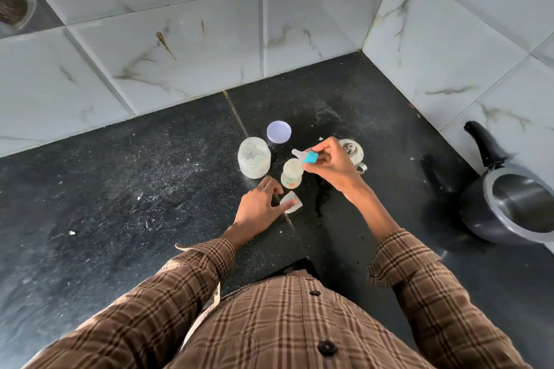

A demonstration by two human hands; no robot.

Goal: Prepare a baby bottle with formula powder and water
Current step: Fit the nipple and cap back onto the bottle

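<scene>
A small baby bottle (291,177) with coloured prints stands open on the dark counter (120,204). My right hand (328,163) holds the blue collar with the clear teat (306,156) tilted just above the bottle's mouth. My left hand (260,208) rests on the counter, its thumb pressing on the clear bottle cap (292,204) that lies on its side. A clear jar of white powder (254,157) stands open to the left of the bottle. Its pale purple lid (279,131) lies flat behind it.
A small steel pot with a lid (351,153) sits behind my right hand. A dark pressure cooker (515,207) with a long black handle stands at the right by the tiled wall (449,48). White specks of powder dot the counter.
</scene>
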